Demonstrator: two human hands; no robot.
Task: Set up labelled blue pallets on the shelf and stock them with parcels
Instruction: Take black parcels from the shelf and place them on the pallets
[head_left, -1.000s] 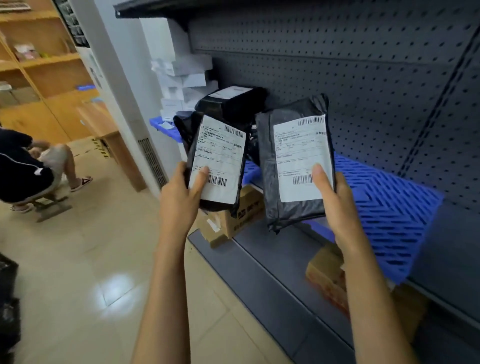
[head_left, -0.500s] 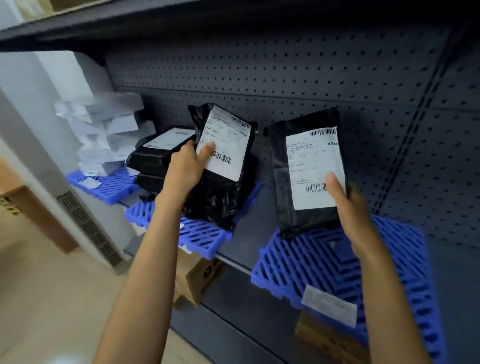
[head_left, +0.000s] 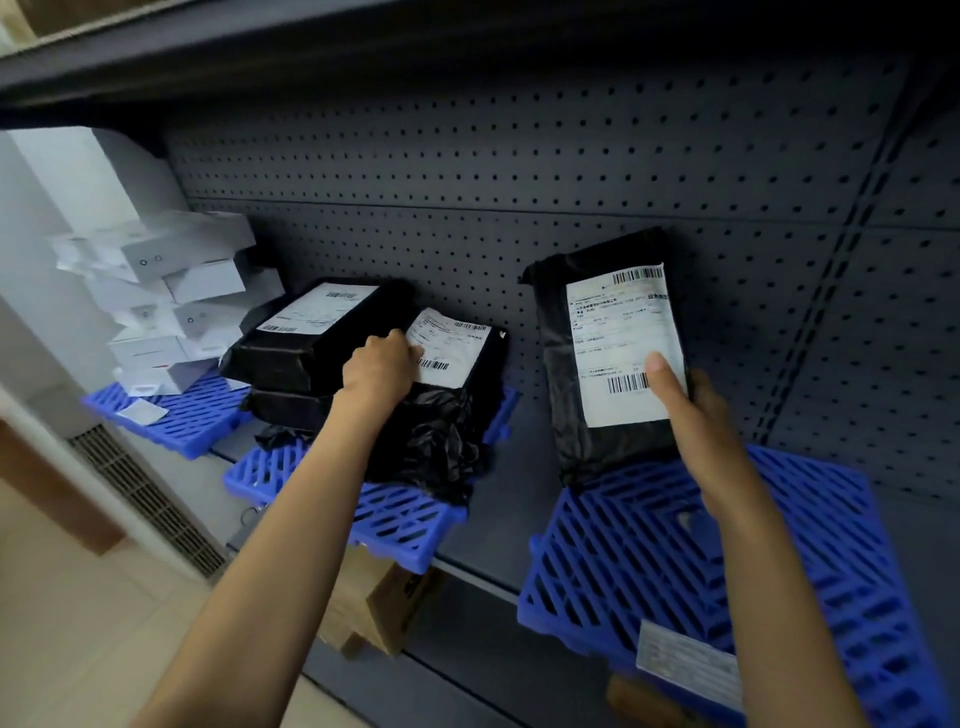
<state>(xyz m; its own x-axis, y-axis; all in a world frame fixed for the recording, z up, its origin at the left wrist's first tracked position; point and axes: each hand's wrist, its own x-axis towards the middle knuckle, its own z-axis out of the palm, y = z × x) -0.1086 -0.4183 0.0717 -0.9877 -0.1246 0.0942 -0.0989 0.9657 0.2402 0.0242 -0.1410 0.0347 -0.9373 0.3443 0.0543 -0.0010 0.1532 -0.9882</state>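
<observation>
Shelf strip (head_left: 501, 499) (bare) parts middle pallet (head_left: 400, 517) from right pallet (head_left: 623, 561).

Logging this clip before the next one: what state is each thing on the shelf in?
Left hand: grips left parcel.
Left parcel: leaning on stacked parcels, on middle pallet.
Right hand: holds right parcel.
Right parcel: upright, over right pallet's back edge.
Right pallet: label at front edge.
Stacked parcels: flat on middle pallet.
White boxes: piled on left pallet.

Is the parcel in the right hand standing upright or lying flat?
Upright: the right hand holds the parcel on end, label facing the camera.
</observation>
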